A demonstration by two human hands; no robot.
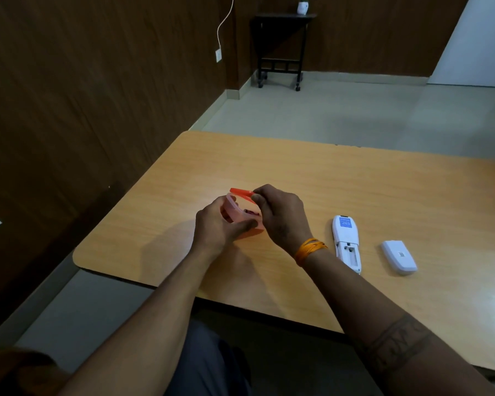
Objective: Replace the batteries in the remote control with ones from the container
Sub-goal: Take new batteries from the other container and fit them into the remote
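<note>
Two bare hands met over a small translucent pink container (242, 221) near the left end of a wooden table (355, 190). The left hand (217, 230) gripped its near side, thumb pressed along the front wall, while the right hand (280, 215) pinched the edge of an orange lid (242, 192), raised clear of the rim on the far side. Fingers hid most of the container; something dark red showed through its wall — too blurred to identify or count.

One white remote control (346, 242) lay face down just right of the right wrist, its battery bay open towards the near end. Whether any batteries sat inside could not be made out. One white battery cover (399, 257) rested apart on the table, further right. A blue label on the remote's back and a small mark on the cover carried print too small to read.

One bundle of orange thread (309, 250) circled the right wrist. A tattoo of lettering (395, 347) banded the right forearm — partly turned away, not legible.
</note>
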